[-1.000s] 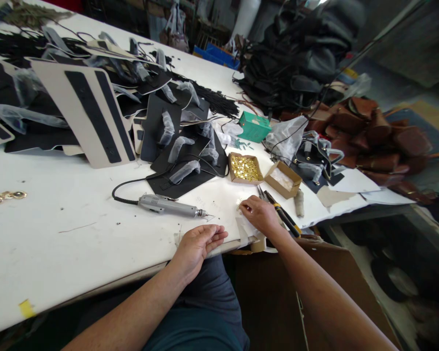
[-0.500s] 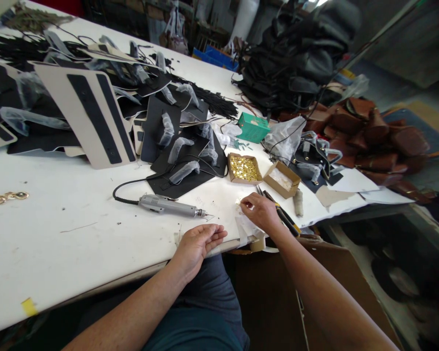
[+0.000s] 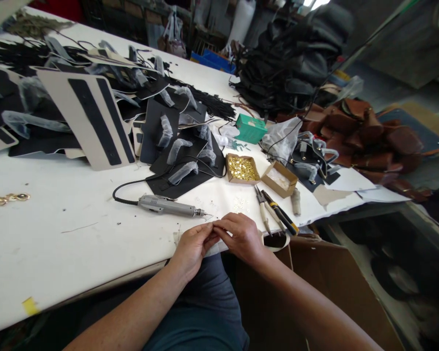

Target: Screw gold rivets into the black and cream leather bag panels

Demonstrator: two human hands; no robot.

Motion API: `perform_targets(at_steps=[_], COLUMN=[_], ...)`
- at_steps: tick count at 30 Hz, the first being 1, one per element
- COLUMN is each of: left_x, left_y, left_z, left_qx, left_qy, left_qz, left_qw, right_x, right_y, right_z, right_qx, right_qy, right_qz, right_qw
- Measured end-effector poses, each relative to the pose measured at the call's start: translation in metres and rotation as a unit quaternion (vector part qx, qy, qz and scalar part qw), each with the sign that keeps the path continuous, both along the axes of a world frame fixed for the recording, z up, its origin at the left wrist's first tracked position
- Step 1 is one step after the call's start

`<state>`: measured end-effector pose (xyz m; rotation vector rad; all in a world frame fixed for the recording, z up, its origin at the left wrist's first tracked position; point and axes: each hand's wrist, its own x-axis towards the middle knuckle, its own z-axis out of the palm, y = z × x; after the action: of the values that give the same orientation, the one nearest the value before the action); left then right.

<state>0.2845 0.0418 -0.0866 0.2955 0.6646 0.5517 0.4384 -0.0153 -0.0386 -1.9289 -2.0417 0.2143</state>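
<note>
My left hand (image 3: 193,246) is at the table's front edge, its fingers pinched together on something too small to make out. The fingertips of my right hand (image 3: 241,236) meet it, also closed, and what they hold is hidden. Just behind my left hand lies a grey electric screwdriver (image 3: 168,205), its bit pointing right. Small clear pieces (image 3: 241,204) are scattered behind my right hand. To the right of them lie pliers with pale handles (image 3: 266,214) and pliers with black and yellow handles (image 3: 283,217).
A small box of gold-coloured parts (image 3: 242,168) and a box of clear pieces (image 3: 279,179) stand behind the pliers. Black panels with wrapped handles (image 3: 179,146) cover the back left. A green box (image 3: 250,128), black bags (image 3: 289,63) and brown bags (image 3: 369,131) are farther back.
My right hand has moved left from the small clear pieces to meet my left hand. The pliers it partly covered now show fully. My left hand has stayed in place, its fingers drawn together.
</note>
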Motion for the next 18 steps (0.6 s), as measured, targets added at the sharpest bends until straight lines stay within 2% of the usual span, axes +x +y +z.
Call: perform_targets(at_steps=[3, 6, 10, 13, 15, 18], left_x=[0.000, 0.001, 0.001, 0.001, 0.000, 0.000], left_y=[0.000, 0.001, 0.002, 0.002, 0.003, 0.004], left_z=[0.000, 0.001, 0.003, 0.005, 0.006, 0.006], left_qx=[0.000, -0.015, -0.035, -0.026, -0.024, -0.023], left_qy=[-0.001, 0.008, 0.035, 0.039, 0.041, 0.048], left_qz=[0.001, 0.005, 0.000, -0.008, -0.012, -0.015], left_qw=[1.000, 1.000, 0.999, 0.999, 0.999, 0.998], right_x=[0.000, 0.011, 0.049, 0.083, 0.098, 0.106], right_y=[0.001, 0.006, 0.019, 0.029, 0.032, 0.035], right_z=[0.001, 0.001, -0.006, -0.015, -0.022, -0.030], right_qx=[0.002, 0.013, 0.047, 0.028, 0.012, 0.007], right_qy=[-0.051, -0.048, -0.060, -0.089, -0.097, -0.099], right_qz=[0.016, 0.014, -0.096, -0.168, -0.184, -0.187], right_qw=[0.999, 0.999, 0.992, 0.981, 0.978, 0.977])
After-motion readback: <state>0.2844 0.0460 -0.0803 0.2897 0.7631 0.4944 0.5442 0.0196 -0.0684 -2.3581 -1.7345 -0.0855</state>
